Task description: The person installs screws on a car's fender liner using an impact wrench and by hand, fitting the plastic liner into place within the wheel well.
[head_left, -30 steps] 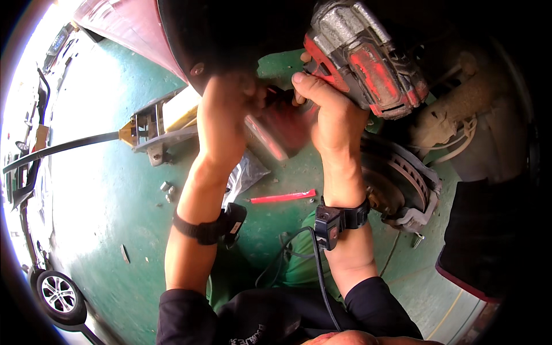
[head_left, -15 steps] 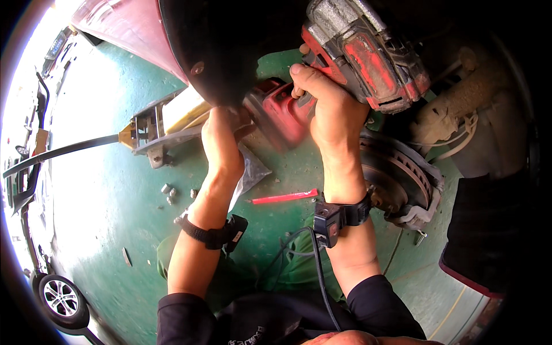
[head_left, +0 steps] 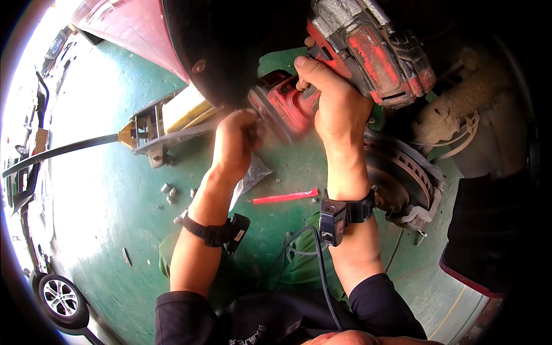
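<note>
A worn red and black cordless impact wrench (head_left: 379,63) is in my right hand (head_left: 339,103), its fingers wrapped round the handle. Its metal-coloured head points up and away from me. The tool's red battery base (head_left: 287,106) faces my left hand (head_left: 234,135). Motion smears the left fingers. They look bent close beside the base, and I cannot tell whether they touch it or hold anything. A brake disc (head_left: 399,178) sits right of my right wrist. Below the left hand lies a clear plastic bag (head_left: 253,172), partly hidden by that hand.
A yellow floor jack (head_left: 184,109) with a long dark handle (head_left: 63,152) stands at the left, partly under a car's pink-red body panel (head_left: 129,29). A red flat stick (head_left: 284,196) and several small nuts (head_left: 169,194) lie on the green floor. A dusty suspension part (head_left: 445,109) is at right.
My left hand has moved right and slightly down, and the battery base shows more fully beside it. The impact wrench and my right hand have shifted slightly right.
</note>
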